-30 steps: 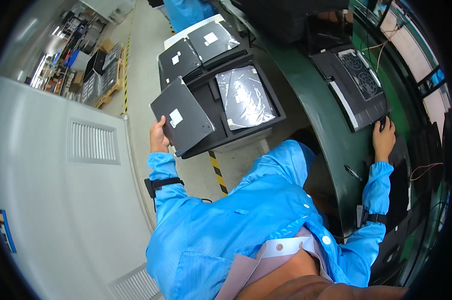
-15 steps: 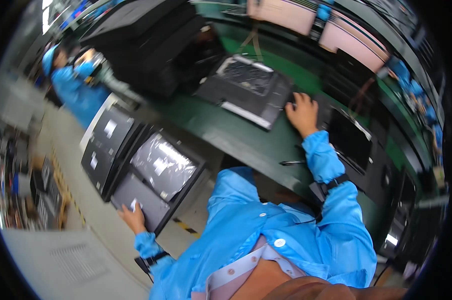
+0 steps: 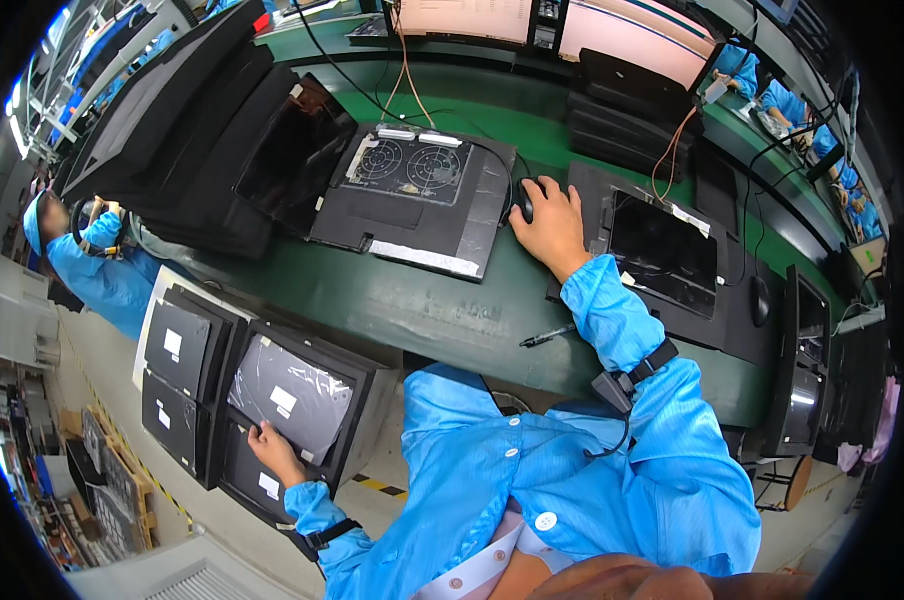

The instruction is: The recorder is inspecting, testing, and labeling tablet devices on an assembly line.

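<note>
My right hand rests over a black computer mouse on the green bench, its fingers curled along it. At the left, my left hand is at the lower edge of a flat dark panel in clear plastic wrap, fingers apart and seemingly touching it. That panel lies in a black foam tray, above a second dark panel with a white label. Left of the mouse sits a black foam fixture with two printed circle targets. A dark tablet-like screen lies on a foam pad right of my hand.
Stacked black foam trays tower at the back left, with a dark screen leaning beside them. A pen lies near the bench's front edge. Monitors stand behind hanging cables. A co-worker in blue is at the far left.
The view has turned and sharpened. My left hand has gone from the lower labelled panel to the edge of the plastic-wrapped one. My right hand stays at the mouse.
</note>
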Available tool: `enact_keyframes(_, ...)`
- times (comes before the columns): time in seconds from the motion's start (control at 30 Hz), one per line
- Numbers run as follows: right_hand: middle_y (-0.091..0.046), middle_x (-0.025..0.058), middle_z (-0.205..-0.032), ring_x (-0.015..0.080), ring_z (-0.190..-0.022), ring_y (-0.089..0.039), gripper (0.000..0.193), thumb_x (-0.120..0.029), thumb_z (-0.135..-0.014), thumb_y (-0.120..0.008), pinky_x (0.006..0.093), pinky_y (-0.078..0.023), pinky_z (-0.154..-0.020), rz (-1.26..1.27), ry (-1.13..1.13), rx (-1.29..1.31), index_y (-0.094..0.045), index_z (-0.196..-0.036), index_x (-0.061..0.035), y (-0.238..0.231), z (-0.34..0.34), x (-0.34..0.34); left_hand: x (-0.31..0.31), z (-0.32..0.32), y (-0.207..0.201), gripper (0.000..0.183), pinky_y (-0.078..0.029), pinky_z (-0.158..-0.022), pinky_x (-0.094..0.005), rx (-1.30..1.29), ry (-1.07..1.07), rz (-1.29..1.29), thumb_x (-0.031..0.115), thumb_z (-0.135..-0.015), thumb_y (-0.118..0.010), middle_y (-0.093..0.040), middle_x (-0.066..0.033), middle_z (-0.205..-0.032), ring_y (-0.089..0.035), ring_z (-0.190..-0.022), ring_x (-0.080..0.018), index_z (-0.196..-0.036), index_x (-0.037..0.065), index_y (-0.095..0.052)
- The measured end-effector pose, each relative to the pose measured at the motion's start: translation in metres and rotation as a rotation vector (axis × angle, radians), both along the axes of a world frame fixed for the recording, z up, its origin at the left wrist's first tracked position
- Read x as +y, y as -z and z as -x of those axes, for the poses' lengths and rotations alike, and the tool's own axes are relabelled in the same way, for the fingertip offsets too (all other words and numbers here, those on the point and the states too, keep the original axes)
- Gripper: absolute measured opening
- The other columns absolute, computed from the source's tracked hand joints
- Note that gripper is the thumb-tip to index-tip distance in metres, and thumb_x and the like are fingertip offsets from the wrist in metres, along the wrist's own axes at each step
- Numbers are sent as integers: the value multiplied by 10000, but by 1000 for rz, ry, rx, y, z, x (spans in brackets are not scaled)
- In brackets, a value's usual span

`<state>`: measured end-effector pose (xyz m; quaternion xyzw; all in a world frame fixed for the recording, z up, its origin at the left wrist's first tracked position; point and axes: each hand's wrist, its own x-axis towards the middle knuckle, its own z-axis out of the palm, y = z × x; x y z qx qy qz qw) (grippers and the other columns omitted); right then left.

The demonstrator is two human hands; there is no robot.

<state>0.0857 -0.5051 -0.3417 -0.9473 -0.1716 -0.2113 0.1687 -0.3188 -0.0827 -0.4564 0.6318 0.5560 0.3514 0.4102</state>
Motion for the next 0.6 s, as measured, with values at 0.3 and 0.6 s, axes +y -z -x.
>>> enact_keyframes(0.3, -572, 232, -1310, 389, -1166, -598, 483, -272, -859, -679, 565, -338, -1119, -20, 27, -21, -632, -1272, -26, 5, -2, -1, 11, 11, 1, 447, -458, -994, -369, -149, 25, 122, 255, -1048, -563, -605, -198, -1251, -581, -1119, -245, -1324, -89, -490)
enact_keyframes(0.6, -554, 217, -1331, 378, -1189, -575, 499, -302, -871, -678, 581, -308, -1126, 27, 73, 1, -618, -1288, -36, 0, -5, -2, 3, 9, -10, 414, -480, -921, -326, -126, 60, 139, 249, -1033, -586, -610, -158, -1210, -586, -1057, -190, -1305, -57, -528)
